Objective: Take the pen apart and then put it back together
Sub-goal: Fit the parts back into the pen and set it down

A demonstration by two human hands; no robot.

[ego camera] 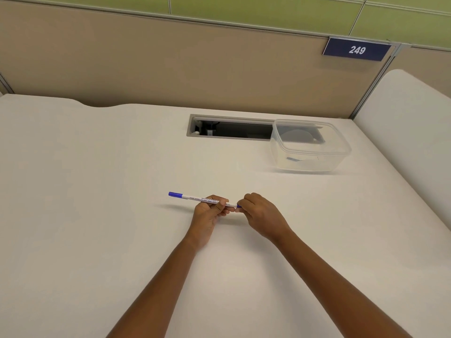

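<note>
While both your forearms reach in from the near edge, your left hand (210, 211) is closed around the middle of the pen (195, 198), fingers wrapped on the barrel, and your right hand (259, 214) is pinching the pen's right end, where a bit of blue shows between the fingertips. Pen is held just above the white desk (97, 191), roughly level, capped end pointing left. It looks light and stiff, with smooth plastic that's likely slick, so keep the left grip firm on the barrel and twist or pull at the end piece with the right; small parts inside could drop out. Look: slim white barrel with fine printed text, blue cap at the left tip, blue tip piece at the right. Farther back right sits a clear plastic container (310, 145), partly over the desk's cable slot (229, 129). Beyond, the partition carries a "249" sign (356, 50).
</note>
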